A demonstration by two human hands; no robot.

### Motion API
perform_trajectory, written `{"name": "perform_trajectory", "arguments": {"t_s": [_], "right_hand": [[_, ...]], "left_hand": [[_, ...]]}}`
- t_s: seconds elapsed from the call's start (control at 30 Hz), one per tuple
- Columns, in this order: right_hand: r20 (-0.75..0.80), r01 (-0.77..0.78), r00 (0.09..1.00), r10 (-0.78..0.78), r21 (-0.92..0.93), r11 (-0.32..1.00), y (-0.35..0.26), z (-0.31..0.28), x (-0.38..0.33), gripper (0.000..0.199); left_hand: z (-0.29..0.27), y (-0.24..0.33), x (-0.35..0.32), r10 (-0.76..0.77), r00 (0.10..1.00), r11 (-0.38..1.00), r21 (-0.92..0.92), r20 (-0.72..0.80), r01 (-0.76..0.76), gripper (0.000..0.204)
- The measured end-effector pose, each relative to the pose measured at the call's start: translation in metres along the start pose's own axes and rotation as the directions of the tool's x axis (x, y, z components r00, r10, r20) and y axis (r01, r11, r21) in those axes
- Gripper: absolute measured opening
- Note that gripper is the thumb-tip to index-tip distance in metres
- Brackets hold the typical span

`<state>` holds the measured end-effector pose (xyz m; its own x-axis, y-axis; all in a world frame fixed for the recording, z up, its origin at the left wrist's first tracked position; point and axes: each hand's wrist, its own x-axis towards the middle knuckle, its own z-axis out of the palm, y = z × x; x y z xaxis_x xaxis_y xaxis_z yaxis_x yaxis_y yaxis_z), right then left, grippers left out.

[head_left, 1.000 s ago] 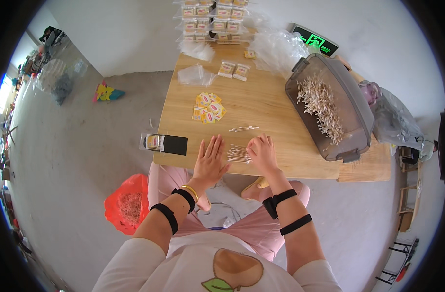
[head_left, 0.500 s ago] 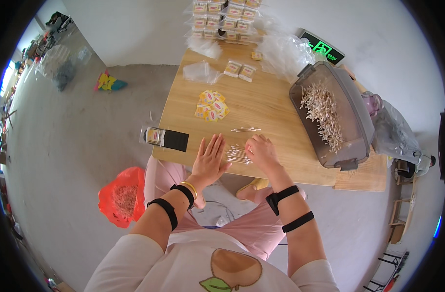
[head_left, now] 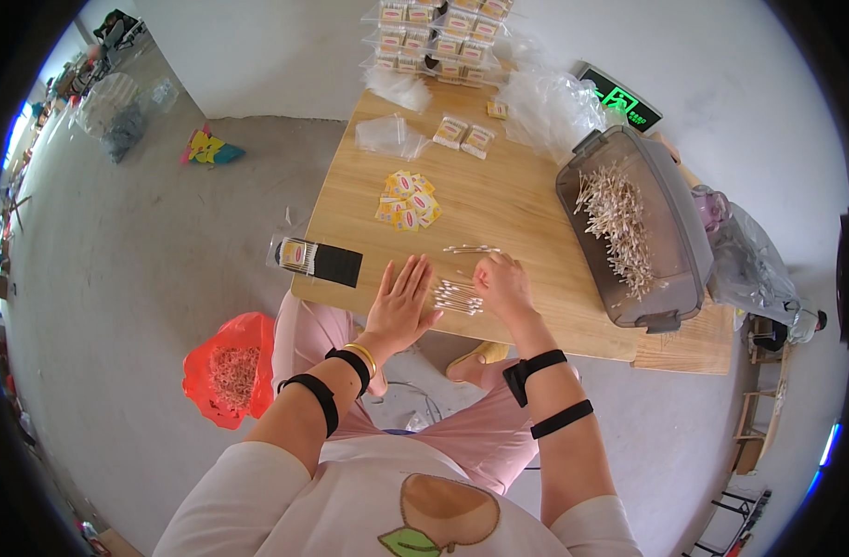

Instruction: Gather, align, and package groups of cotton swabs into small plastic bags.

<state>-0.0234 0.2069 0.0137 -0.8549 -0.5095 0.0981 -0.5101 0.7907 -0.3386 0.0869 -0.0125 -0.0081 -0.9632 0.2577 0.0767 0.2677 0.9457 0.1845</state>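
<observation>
Two bare hands over a wooden worktop [head_left: 527, 209]. We log the left hand [head_left: 401, 304] laid palm down near the worktop's front edge, its fingers [head_left: 404, 277] straight and side by side, gripping nothing, the thumb angled out toward a loose row of cotton swabs [head_left: 457, 297]. That row lies between the two hands, sticks running roughly crosswise. The right hand [head_left: 506, 290] is beside the row's right end, fingers curled inward; we cannot tell whether they pinch a swab (the fingertips are turned from our view). A few more swabs [head_left: 471, 249] lie just beyond, near the right knuckles.

Left of the left hand we note a black holder [head_left: 337, 265], with a clear-wrapped pack of swabs [head_left: 297, 254] at its outer end, by the worktop's left edge. Farther back: a heap of yellow-and-white cards [head_left: 408, 200], flat clear bags [head_left: 390, 137] and two filled packs [head_left: 463, 136] side by side. On our right a tilted grey tub [head_left: 680, 237] holds a mass of loose swabs [head_left: 615, 223]. Stacked packs [head_left: 434, 42] rise at the far end. On the floor, left, we record a red bag [head_left: 199, 367].
</observation>
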Motion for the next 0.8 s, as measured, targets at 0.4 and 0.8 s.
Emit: {"name": "perform_trajectory", "arguments": {"t_s": [0.4,0.8], "right_hand": [[-0.200,-0.126,0.967,0.157,0.161,0.979,-0.008,0.016,-0.074,0.059],[-0.151,-0.136,0.982,0.115,-0.134,0.982,-0.069,0.067,-0.071,0.082]], "left_hand": [[-0.001,-0.003,-0.001,0.035,0.999,0.999,0.011,0.026,-0.036,0.092],[0.014,0.010,0.006,0.038,0.999,0.995,-0.090,0.001,-0.038,0.097]]}}
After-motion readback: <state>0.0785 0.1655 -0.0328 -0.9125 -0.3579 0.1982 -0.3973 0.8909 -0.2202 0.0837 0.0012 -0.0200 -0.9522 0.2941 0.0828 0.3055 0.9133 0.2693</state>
